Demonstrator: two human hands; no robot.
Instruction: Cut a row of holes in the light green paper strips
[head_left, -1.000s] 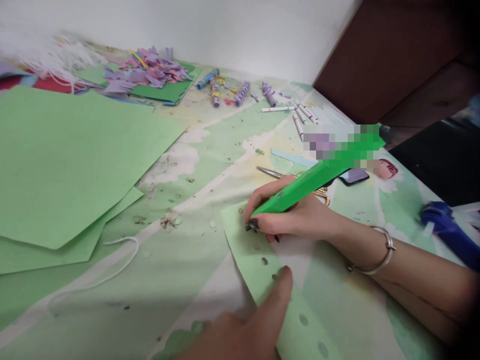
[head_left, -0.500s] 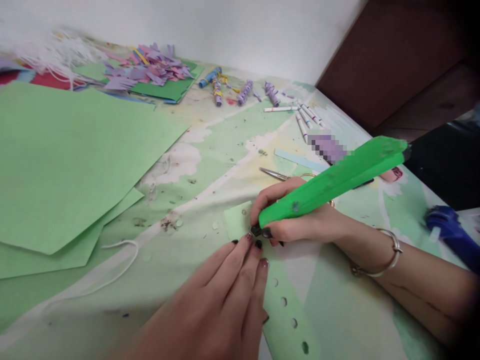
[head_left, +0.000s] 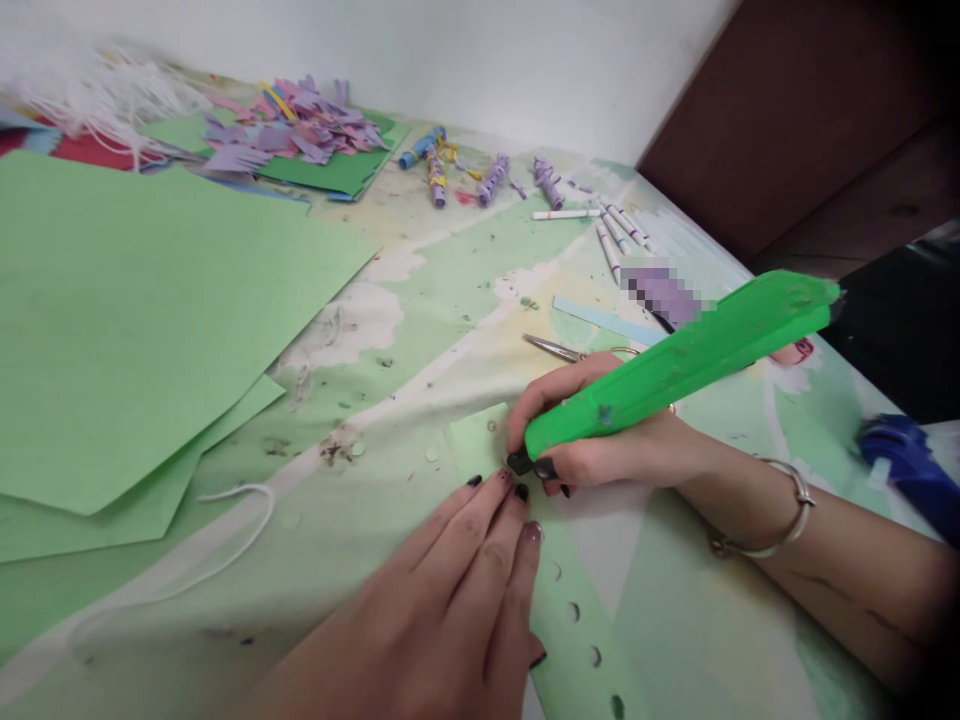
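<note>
A thick, bright green pen-shaped tool (head_left: 675,372) with a black tip is gripped in my right hand (head_left: 619,450), much like a pen. Its tip points down at a light green paper strip (head_left: 564,655); whether it touches is hidden by my fingers. My left hand (head_left: 442,590) lies flat across the strip, fingers stretched out, their tips close beside the black tip. A row of round holes runs down the strip's near part, and a small ring-like mark shows near its far end. Partly behind my right hand lie scissors (head_left: 553,347) with gold-coloured handles.
Large green paper sheets (head_left: 142,320) cover the left, near a white string (head_left: 232,560). At the back are paper scraps (head_left: 311,125), rolled paper tubes (head_left: 493,180) and white markers (head_left: 566,214). A blue tool (head_left: 904,450), blurred, lies at the right.
The view has shifted slightly. My right hand still holds the green tool over the strip, and my left hand still presses flat there; little else differs.
</note>
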